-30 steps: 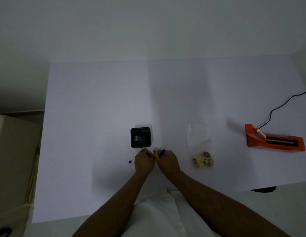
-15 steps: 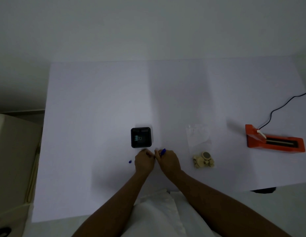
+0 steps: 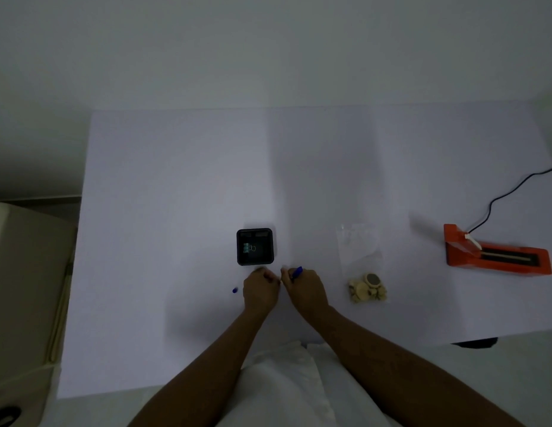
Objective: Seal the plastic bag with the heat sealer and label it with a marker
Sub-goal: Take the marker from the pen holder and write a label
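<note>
A clear plastic bag (image 3: 359, 251) lies flat on the white table (image 3: 182, 180), with several beige pieces at its near end. To its right stands the orange heat sealer (image 3: 496, 257) with a black cable. My right hand (image 3: 305, 289) grips a blue marker (image 3: 297, 272) near the table's middle front. My left hand (image 3: 260, 289) sits close beside it with curled fingers pinching something small and pale; what it is I cannot make out. A blue cap (image 3: 235, 290) lies left of my left hand.
A black square holder (image 3: 255, 247) with a teal binder clip inside stands just beyond my hands. The sealer's black cable (image 3: 512, 192) runs off the right edge. A beige cabinet (image 3: 25, 272) is left of the table.
</note>
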`<state>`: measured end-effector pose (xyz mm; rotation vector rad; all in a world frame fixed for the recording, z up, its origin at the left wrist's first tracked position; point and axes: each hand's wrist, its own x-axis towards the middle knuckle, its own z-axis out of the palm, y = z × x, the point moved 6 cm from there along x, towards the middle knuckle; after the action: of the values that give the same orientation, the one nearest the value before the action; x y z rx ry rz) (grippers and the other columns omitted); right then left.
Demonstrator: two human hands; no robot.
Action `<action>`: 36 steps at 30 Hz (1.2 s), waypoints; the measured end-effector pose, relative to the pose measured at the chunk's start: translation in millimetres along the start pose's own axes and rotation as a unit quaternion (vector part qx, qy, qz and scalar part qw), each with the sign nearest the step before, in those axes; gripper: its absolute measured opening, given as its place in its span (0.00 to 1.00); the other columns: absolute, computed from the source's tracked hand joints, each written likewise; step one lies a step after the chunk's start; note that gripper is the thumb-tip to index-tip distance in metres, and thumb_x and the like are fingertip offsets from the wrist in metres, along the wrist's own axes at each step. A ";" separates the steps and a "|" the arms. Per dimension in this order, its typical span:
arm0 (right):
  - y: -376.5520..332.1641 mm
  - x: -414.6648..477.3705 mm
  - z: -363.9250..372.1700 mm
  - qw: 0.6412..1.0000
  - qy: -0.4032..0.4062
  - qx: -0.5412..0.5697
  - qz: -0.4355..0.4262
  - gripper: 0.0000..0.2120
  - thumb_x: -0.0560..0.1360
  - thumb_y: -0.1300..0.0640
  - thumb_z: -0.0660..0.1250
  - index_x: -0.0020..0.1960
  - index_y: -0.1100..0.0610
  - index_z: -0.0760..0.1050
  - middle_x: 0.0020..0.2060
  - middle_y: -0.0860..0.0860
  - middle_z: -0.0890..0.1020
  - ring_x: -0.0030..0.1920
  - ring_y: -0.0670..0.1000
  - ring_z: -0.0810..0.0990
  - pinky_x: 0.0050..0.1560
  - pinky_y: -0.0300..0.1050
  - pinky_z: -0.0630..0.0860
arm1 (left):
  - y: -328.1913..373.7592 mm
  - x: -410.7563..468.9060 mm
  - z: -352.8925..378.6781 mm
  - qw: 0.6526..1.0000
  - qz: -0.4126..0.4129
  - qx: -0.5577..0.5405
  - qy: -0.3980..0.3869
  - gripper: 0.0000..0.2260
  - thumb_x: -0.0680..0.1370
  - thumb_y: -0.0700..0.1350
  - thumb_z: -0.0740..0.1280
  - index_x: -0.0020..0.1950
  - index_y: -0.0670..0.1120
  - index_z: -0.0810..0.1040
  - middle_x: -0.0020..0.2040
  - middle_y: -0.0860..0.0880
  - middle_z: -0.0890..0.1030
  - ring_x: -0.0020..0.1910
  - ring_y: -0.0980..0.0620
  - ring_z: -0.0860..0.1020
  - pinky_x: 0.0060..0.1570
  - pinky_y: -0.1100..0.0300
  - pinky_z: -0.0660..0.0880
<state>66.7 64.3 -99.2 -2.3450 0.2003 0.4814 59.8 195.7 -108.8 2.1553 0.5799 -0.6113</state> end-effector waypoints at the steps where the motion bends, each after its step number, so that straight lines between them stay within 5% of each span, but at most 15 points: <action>1: 0.7 0.1 0.0 1.000 0.002 0.004 -0.001 0.25 0.81 0.51 0.60 0.25 0.51 0.65 0.20 0.47 0.69 0.20 0.45 0.67 0.25 0.41 0.68 | -0.1 -0.1 0.0 1.000 0.001 -0.002 0.000 0.04 0.75 0.41 0.68 0.42 0.41 0.79 0.42 0.44 0.83 0.38 0.54 0.78 0.35 0.71 0.68; 15: -4.5 -5.5 -10.1 0.999 0.024 -0.044 -0.005 0.24 0.81 0.50 0.59 0.26 0.49 0.63 0.21 0.46 0.68 0.22 0.44 0.66 0.26 0.38 0.62 | 2.9 -2.3 -2.5 1.000 0.007 -0.002 0.003 0.04 0.76 0.40 0.67 0.44 0.39 0.79 0.43 0.43 0.82 0.40 0.52 0.79 0.43 0.65 0.72; 20: -8.7 -16.3 -1.9 0.992 0.026 0.086 -0.092 0.12 0.80 0.57 0.63 0.41 0.60 0.80 0.34 0.53 0.81 0.34 0.50 0.79 0.38 0.39 0.75 | 6.0 -5.1 -3.9 1.000 0.015 -0.004 -0.001 0.06 0.77 0.39 0.65 0.44 0.38 0.79 0.44 0.41 0.83 0.43 0.48 0.81 0.43 0.65 0.72; 27: -5.9 -15.5 -1.1 0.987 0.011 0.141 -0.081 0.09 0.80 0.58 0.65 0.45 0.59 0.82 0.39 0.53 0.84 0.39 0.50 0.82 0.43 0.39 0.77 | 10.4 -14.3 -14.6 0.997 0.062 -0.024 -0.024 0.07 0.77 0.41 0.67 0.44 0.38 0.80 0.44 0.41 0.83 0.40 0.54 0.77 0.40 0.66 0.70; 32: -15.4 -23.2 -10.4 0.981 0.028 0.173 -0.081 0.13 0.79 0.54 0.65 0.40 0.59 0.80 0.35 0.54 0.82 0.36 0.52 0.81 0.41 0.49 0.78 | -3.1 -29.5 -51.8 0.985 0.154 0.027 0.066 0.09 0.76 0.47 0.69 0.51 0.43 0.79 0.46 0.47 0.80 0.45 0.52 0.76 0.45 0.62 0.72; 36: -18.6 -31.5 -14.6 0.980 0.025 0.169 -0.103 0.18 0.78 0.47 0.63 0.41 0.61 0.79 0.35 0.56 0.82 0.37 0.54 0.80 0.43 0.54 0.78 | -29.4 -34.8 -77.5 0.979 0.133 0.093 0.122 0.16 0.75 0.47 0.71 0.60 0.43 0.77 0.53 0.43 0.76 0.52 0.46 0.74 0.50 0.54 0.77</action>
<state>47.1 68.0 -65.3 -2.0175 0.0546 0.2626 33.2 267.4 -61.5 2.4534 0.3630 -0.2653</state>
